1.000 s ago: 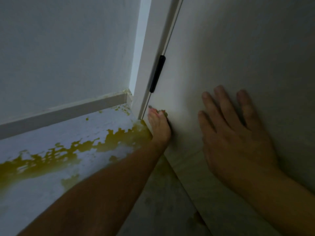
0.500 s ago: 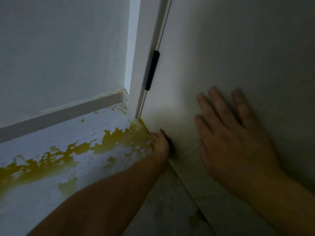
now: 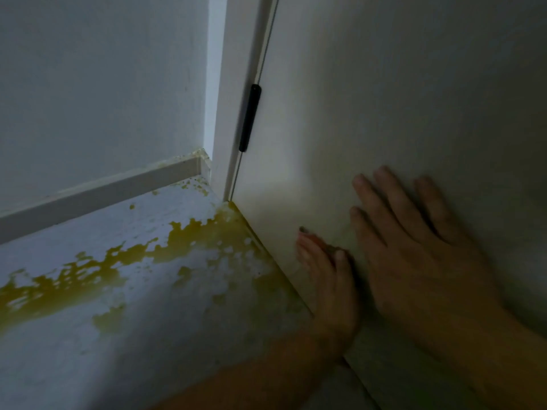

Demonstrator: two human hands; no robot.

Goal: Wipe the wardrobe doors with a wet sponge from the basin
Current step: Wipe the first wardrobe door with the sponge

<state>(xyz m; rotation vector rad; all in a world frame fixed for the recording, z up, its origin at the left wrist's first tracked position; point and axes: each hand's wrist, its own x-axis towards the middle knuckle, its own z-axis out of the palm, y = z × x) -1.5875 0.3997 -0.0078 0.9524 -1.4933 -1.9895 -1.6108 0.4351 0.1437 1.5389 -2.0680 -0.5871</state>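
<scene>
1. Edges. The flat white wardrobe door (image 3: 384,99) fills the right half of the view. Its hinge edge runs up beside a white frame upright (image 3: 233,84), with 1 black cylindrical hinge (image 3: 250,118) on the seam. Its lower edge runs diagonally down to the right, just above the floor.

2. Left hand (image 3: 328,279). It lies against the door just above the lower edge, with its fingertips pointing towards the hinge corner. A small dark sliver (image 3: 303,229) shows at the fingertips. The view is blurred there, so it cannot be told what the sliver is or whether the fingers curl round it.

3. Right hand (image 3: 420,261). It lies flat on the door just beside the left hand, with its fingers straight and spread, and it holds nothing.

4. Open room. Bare door panel extends above both hands.

5. Surface and room. The pale floor (image 3: 88,350) carries yellow-ochre blotches (image 3: 88,273) reaching to the door corner. A white skirting board (image 3: 103,187) joins the floor to a grey-white wall (image 3: 103,69). Lighting is dim.
</scene>
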